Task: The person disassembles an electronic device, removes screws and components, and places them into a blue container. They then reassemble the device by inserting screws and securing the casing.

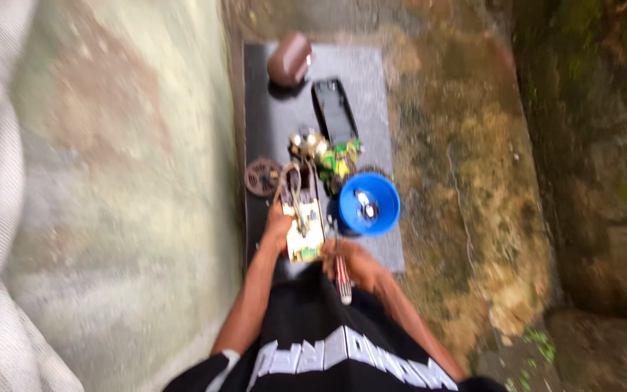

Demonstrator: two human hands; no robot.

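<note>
grip: left hand [279, 226] clamps the left edge of a circuit board [305, 231], steadying it; right hand [350, 261] is closed around a screwdriver [342, 279] with a red-and-white handle.
board: lies at the near edge of a dark mat [371, 80], tilted up toward the person for access.
bowl: blue bowl [369, 204] sits just right of the board, small metal parts inside, kept within reach.
far end: black casing [334, 109] and brown cover [289, 59] set aside.
left edge: round grille [263, 177].
</note>
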